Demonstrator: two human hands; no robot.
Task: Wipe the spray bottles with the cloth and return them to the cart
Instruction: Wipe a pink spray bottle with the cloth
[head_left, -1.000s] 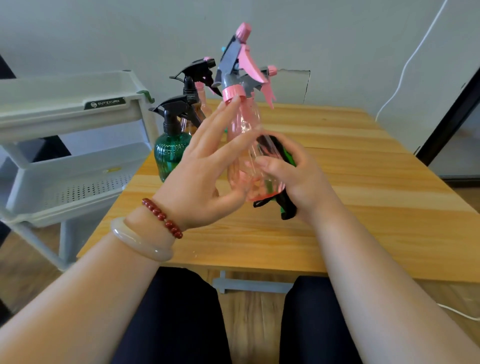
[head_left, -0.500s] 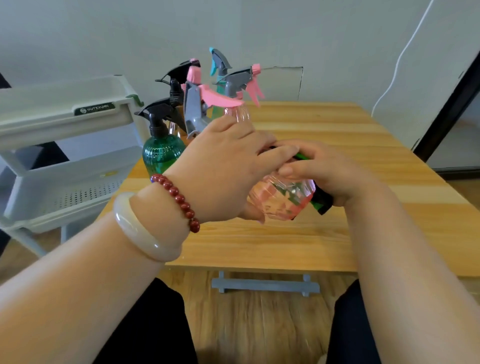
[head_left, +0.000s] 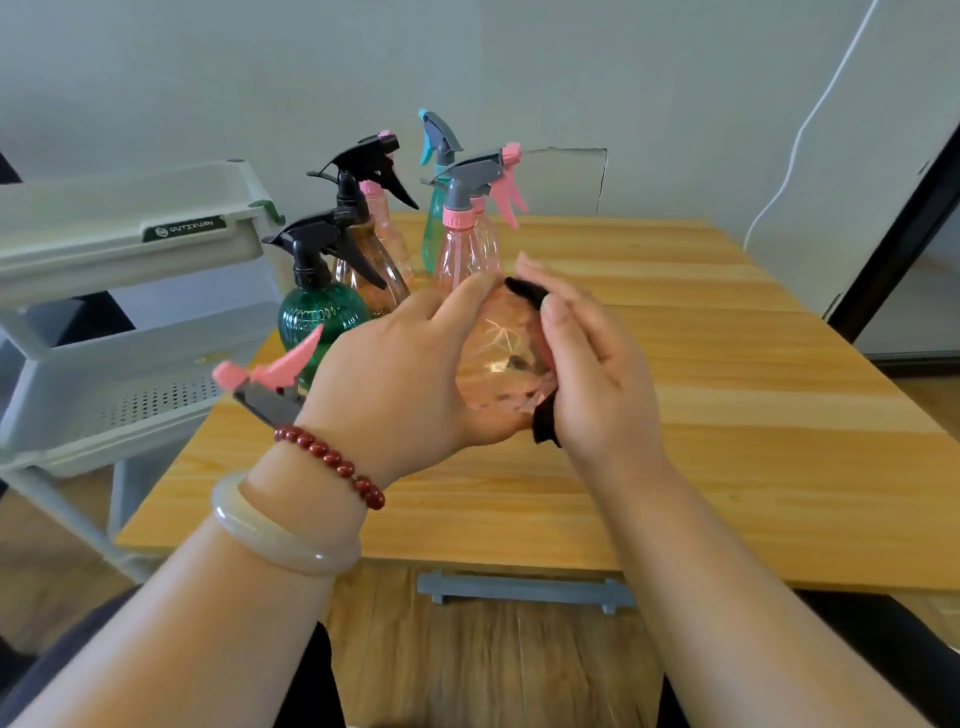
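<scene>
My left hand (head_left: 400, 374) grips a clear pink spray bottle (head_left: 498, 358) held sideways above the table's near edge, its base pointing right. Its pink and grey trigger head (head_left: 265, 379) sticks out to the left past my wrist. My right hand (head_left: 592, 374) presses a dark cloth (head_left: 543, 415) against the bottle's base, with most of the cloth hidden under the palm. Several other spray bottles stand at the table's back left: a green one (head_left: 317, 312), an amber one (head_left: 363, 260), a pink one (head_left: 470, 244) and a teal one (head_left: 434, 228).
A grey tiered cart (head_left: 130, 332) stands left of the wooden table (head_left: 727, 415), with its shelves open toward me. A black door frame (head_left: 893, 249) and a white cable (head_left: 810, 119) are at the right.
The held bottle has turned from upright to lying sideways, its trigger head swinging down to the left. My right hand with the cloth moved onto the bottle's base.
</scene>
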